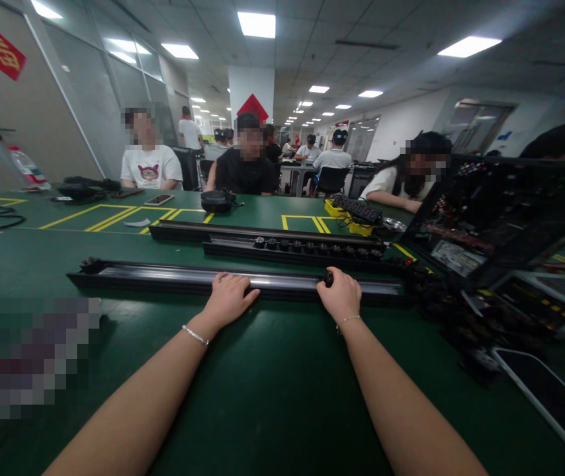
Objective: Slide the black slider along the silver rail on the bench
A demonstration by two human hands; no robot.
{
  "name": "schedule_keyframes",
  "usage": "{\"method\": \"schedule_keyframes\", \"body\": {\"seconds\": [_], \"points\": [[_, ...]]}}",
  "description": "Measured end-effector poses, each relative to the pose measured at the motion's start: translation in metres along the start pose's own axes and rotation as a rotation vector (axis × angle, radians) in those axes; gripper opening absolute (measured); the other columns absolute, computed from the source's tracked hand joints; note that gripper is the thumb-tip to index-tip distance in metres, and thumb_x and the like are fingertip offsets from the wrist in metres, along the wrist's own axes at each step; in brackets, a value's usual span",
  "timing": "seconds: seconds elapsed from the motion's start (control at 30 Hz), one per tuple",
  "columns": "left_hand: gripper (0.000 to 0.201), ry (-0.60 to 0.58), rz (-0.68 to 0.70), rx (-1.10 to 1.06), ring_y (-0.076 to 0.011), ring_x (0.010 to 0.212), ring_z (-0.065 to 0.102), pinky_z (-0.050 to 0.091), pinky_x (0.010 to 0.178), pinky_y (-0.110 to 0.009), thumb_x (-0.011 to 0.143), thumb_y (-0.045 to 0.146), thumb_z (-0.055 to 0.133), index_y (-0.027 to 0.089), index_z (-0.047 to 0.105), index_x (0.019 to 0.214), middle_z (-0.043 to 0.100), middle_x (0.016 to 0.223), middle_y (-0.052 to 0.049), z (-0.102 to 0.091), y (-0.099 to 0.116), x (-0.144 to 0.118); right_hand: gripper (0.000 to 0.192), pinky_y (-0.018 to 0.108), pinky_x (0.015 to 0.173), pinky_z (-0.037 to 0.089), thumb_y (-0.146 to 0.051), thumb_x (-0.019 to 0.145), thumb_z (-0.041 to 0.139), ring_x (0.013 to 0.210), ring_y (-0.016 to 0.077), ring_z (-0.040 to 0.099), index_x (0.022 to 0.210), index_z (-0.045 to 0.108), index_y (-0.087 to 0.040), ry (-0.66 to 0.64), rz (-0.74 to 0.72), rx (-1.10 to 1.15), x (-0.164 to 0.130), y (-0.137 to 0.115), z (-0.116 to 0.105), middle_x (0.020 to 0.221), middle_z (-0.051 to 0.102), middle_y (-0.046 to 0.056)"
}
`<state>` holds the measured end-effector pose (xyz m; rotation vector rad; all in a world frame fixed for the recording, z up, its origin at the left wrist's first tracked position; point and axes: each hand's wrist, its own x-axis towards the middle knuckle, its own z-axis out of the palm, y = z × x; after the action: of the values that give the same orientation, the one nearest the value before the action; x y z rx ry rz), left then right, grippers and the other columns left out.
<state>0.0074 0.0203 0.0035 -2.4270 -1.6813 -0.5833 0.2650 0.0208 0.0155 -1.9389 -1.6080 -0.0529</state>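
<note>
From the head view, your left hand point(230, 299) lies flat, fingers spread, on the long black metal rail with a silvery top strip point(163, 277), pinning it mid-frame on the green worktop point(282, 383). Your right hand point(341, 295) curls closed on the same rail, seemingly pinching a small black knob. That makes three long black rails: yours, plus two behind it point(262, 233), the nearer of those studded with knobs.

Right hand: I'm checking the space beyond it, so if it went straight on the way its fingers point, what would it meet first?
The right hand already rests on the near black rail. Past it, the next rail with round knobs probably comes first, though depth is unclear.
</note>
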Motion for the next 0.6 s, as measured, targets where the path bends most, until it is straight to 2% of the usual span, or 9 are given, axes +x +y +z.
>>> {"method": "schedule_keyframes", "body": {"seconds": [0.23, 0.47, 0.6], "points": [[0.033, -0.028, -0.042, -0.017, -0.0213, 0.094, 0.056, 0.023, 0.101, -0.049, 0.086, 0.047, 0.038, 0.022, 0.057, 0.075, 0.067, 0.090, -0.004, -0.003, -0.006, 0.002, 0.041, 0.037, 0.093, 0.034, -0.026, 0.076, 0.045, 0.108, 0.0234, 0.051, 0.115, 0.055, -0.018, -0.057, 0.013, 0.026, 0.002, 0.001, -0.001, 0.109, 0.062, 0.008], [0.032, -0.035, -0.057, -0.005, -0.0215, 0.095, 0.056, 0.022, 0.102, -0.049, 0.086, 0.046, 0.039, 0.022, 0.057, 0.075, 0.068, 0.091, -0.004, -0.003, -0.010, 0.002, 0.037, 0.044, 0.101, 0.023, -0.030, 0.075, 0.047, 0.107, 0.0236, 0.051, 0.109, 0.057, -0.019, -0.053, 0.011, -0.007, 0.002, 0.000, -0.003, 0.105, 0.064, 0.007], [0.033, -0.049, -0.057, 0.002, -0.0220, 0.096, 0.056, 0.022, 0.102, -0.049, 0.086, 0.047, 0.039, 0.022, 0.057, 0.076, 0.068, 0.093, -0.004, -0.002, -0.010, 0.002, 0.037, 0.046, 0.101, 0.021, -0.033, 0.073, 0.048, 0.107, 0.0238, 0.050, 0.107, 0.058, -0.020, -0.047, 0.030, -0.019, 0.002, 0.001, -0.004, 0.104, 0.063, 0.007]]}}
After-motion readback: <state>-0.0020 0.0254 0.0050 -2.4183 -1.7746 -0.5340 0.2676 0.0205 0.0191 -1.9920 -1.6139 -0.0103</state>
